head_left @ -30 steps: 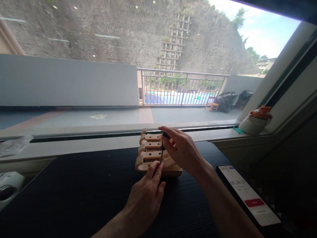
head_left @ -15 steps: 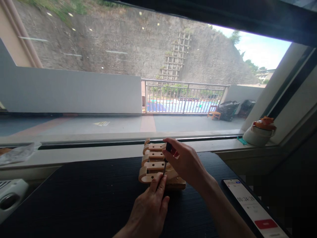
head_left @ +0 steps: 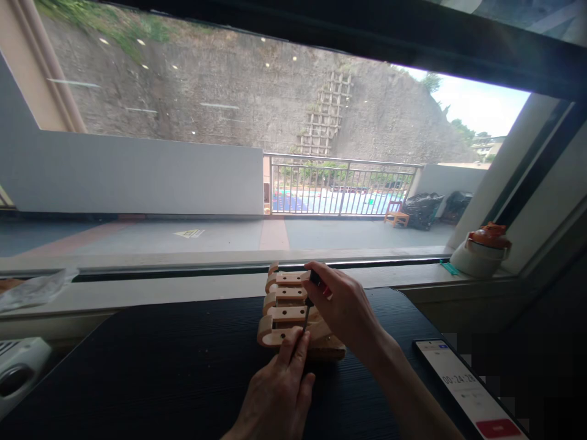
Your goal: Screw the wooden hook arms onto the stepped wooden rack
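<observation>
A wooden assembly [head_left: 284, 308] of several curved, stacked slats on a wooden base lies on the black table [head_left: 137, 373], near its far edge by the window. My right hand [head_left: 342, 308] is closed around a small screwdriver [head_left: 310, 296] with a black and red handle, its thin shaft angled down onto the nearest slat. My left hand [head_left: 279, 391] rests on the table in front of the assembly, fingers pinched together at the screwdriver's tip against the front slat.
A phone [head_left: 472, 391] showing a running timer lies at the right on the table. A white mug with an orange figure [head_left: 481, 253] stands on the window sill at the right. A white device [head_left: 18, 373] sits at the left edge, a plastic bag [head_left: 32, 290] on the sill.
The view has tilted upward, so hands and assembly sit lower in the frame. Both hands keep the same hold on the screwdriver and the slat. The timer has advanced.
</observation>
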A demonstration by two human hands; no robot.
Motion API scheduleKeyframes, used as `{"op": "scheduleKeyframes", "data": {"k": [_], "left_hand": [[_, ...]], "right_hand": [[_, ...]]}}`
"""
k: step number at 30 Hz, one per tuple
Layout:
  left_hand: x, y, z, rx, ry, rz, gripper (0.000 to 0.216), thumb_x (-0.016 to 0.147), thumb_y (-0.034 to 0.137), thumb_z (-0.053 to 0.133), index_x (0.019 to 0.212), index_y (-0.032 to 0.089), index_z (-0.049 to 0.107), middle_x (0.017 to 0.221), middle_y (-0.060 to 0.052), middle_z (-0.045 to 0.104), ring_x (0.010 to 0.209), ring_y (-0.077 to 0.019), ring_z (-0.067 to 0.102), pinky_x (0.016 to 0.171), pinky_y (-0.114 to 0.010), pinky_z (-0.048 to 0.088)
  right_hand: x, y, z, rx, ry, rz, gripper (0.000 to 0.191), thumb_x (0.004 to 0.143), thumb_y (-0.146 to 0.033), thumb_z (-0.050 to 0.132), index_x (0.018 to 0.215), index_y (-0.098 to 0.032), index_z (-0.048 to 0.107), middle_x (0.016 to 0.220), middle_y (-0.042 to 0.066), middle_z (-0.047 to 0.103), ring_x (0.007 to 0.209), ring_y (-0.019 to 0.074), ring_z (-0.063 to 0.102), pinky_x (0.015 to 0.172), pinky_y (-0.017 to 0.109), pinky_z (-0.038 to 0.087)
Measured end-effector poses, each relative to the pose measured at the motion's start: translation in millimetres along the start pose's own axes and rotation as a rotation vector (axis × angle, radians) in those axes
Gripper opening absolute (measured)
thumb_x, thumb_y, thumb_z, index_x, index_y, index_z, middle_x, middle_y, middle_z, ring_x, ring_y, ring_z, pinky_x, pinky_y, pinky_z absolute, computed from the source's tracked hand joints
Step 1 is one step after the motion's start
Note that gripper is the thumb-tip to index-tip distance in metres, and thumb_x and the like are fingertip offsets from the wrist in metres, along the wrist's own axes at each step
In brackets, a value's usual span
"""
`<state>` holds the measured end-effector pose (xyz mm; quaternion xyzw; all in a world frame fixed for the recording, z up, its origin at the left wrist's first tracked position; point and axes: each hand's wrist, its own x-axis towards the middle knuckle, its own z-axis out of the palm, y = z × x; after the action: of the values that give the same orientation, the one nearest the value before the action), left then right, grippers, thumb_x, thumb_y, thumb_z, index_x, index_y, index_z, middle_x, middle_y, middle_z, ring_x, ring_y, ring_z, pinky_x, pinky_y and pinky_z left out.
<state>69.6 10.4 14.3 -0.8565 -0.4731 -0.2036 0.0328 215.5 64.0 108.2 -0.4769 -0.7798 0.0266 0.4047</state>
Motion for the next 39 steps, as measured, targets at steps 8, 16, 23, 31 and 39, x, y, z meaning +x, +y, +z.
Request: {"op": "scheduleKeyframes", "data": {"k": [8, 16, 23, 31, 39], "left_hand": [[0, -1, 0, -0.022, 0.002, -0.003, 0.047, 0.087, 0.026, 0.035, 0.131, 0.011, 0.037, 0.136, -0.015, 0.04, 0.121, -0.0186, 0.044, 0.094, -0.026, 0.042], [0, -1, 2, -0.063, 0.0, -0.026, 0.048, 0.086, 0.025, 0.037, 0.133, 0.013, 0.035, 0.137, -0.014, 0.039, 0.119, -0.0189, 0.046, 0.094, -0.026, 0.043], [1, 2, -3, -0.047, -0.048, -0.03, 0.048, 0.087, 0.026, 0.034, 0.132, 0.01, 0.035, 0.137, -0.016, 0.038, 0.121, -0.0197, 0.043, 0.096, -0.028, 0.041], [0, 2, -2, -0.029, -0.042, -0.033, 0.048, 0.087, 0.025, 0.034, 0.133, 0.011, 0.033, 0.139, -0.016, 0.036, 0.121, -0.0203, 0.043, 0.095, -0.029, 0.042], [0, 1, 1, -0.044, -0.028, -0.051, 0.047, 0.088, 0.026, 0.033, 0.133, 0.013, 0.034, 0.139, -0.014, 0.036, 0.122, -0.0203, 0.042, 0.096, -0.03, 0.041]], "right_hand": [[-4, -10, -2, 0.068, -0.132, -0.049, 0.036, 0.086, -0.025, 0.04, 0.121, -0.026, 0.046, 0.091, 0.002, 0.064, 0.074, 0.0132, 0.056, 0.064, 0.026, 0.042], [0, 3, 1, -0.004, -0.043, 0.091, 0.036, 0.084, -0.034, 0.042, 0.118, -0.022, 0.05, 0.076, 0.002, 0.062, 0.062, 0.0133, 0.054, 0.057, 0.026, 0.041], [-3, -6, -2, 0.128, -0.123, -0.034, 0.034, 0.085, -0.027, 0.041, 0.118, -0.025, 0.048, 0.098, 0.002, 0.064, 0.076, 0.0131, 0.057, 0.067, 0.026, 0.043], [-1, 3, 0, 0.021, -0.041, 0.092, 0.034, 0.082, -0.035, 0.048, 0.113, -0.023, 0.053, 0.079, 0.002, 0.064, 0.066, 0.0136, 0.056, 0.06, 0.026, 0.042], [-3, -9, -6, 0.045, -0.101, -0.017, 0.032, 0.085, -0.03, 0.042, 0.116, -0.025, 0.05, 0.085, 0.002, 0.065, 0.071, 0.0131, 0.058, 0.062, 0.025, 0.042]]}}
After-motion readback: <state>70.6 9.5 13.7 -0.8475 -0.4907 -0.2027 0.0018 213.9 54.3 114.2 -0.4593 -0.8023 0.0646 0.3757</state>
